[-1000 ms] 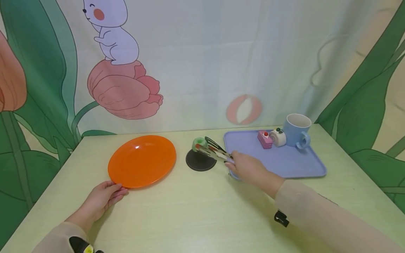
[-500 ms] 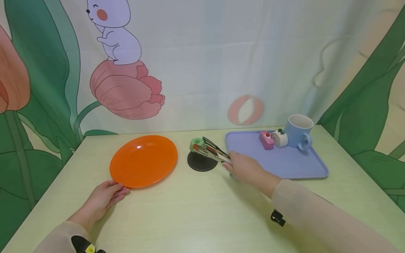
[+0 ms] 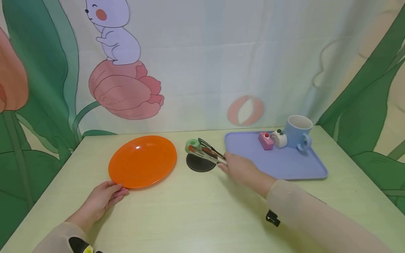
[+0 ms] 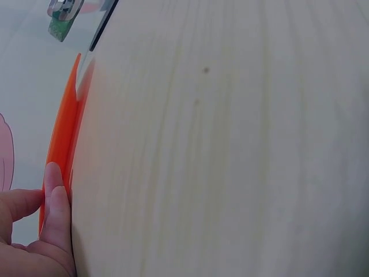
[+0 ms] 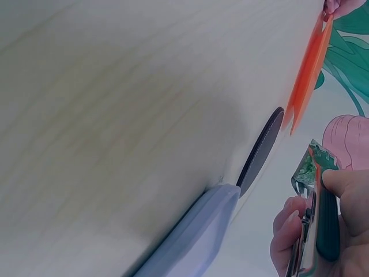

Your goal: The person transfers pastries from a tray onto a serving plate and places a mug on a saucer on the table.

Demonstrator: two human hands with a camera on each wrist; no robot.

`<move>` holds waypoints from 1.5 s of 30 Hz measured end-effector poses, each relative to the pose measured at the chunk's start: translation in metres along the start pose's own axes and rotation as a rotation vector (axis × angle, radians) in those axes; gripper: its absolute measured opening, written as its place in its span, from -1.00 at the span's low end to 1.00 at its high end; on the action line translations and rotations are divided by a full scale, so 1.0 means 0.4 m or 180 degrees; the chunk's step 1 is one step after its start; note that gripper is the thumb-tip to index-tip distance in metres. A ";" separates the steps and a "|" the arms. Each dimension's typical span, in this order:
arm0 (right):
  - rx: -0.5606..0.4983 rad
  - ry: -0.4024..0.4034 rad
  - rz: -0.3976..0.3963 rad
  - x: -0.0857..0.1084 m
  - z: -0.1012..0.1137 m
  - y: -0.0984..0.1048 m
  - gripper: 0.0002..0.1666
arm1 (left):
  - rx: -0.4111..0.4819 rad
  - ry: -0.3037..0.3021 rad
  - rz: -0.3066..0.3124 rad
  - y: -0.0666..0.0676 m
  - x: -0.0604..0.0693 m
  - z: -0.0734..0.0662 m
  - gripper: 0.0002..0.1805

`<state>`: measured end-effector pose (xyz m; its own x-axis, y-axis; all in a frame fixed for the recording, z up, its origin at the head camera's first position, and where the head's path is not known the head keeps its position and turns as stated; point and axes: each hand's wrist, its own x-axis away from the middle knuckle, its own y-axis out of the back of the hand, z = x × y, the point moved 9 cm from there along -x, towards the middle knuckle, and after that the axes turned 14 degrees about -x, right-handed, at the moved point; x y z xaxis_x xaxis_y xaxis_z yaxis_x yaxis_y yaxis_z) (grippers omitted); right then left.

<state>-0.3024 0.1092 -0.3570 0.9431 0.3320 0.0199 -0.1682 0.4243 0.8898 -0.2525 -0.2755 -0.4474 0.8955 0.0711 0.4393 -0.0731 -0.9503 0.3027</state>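
Observation:
My left hand pinches the near left rim of an orange plate, thumb on top and fingers beneath; the left wrist view shows this grip on the plate edge-on. In my right hand is a pair of metal tongs, whose dark green handle shows in the right wrist view. The tongs' ends hold a small green toy cake, round with a hollow in its top. It hangs above the far left edge of a black round coaster, right of the plate.
A lilac tray lies at the right, partly behind my right hand. Near its back edge stand a pink toy cake slice, a white toy cake roll and a light blue mug. A printed curtain hangs behind the table.
My right hand has moved left with the tongs and the green toy cake, from over the coaster's middle toward its left edge. The left hand keeps its grip on the plate, which stays in place.

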 end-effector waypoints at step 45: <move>0.0085 0.0006 0.0125 -0.051 0.070 -0.053 -0.55 | 0.0060 -0.0022 0.0115 -0.003 -0.009 0.006 -0.37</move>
<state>-0.3100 0.0699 -0.3634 0.9353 0.3496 0.0544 -0.1974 0.3882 0.9002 -0.2545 -0.2754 -0.4515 0.8954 0.0347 0.4439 -0.0970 -0.9578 0.2706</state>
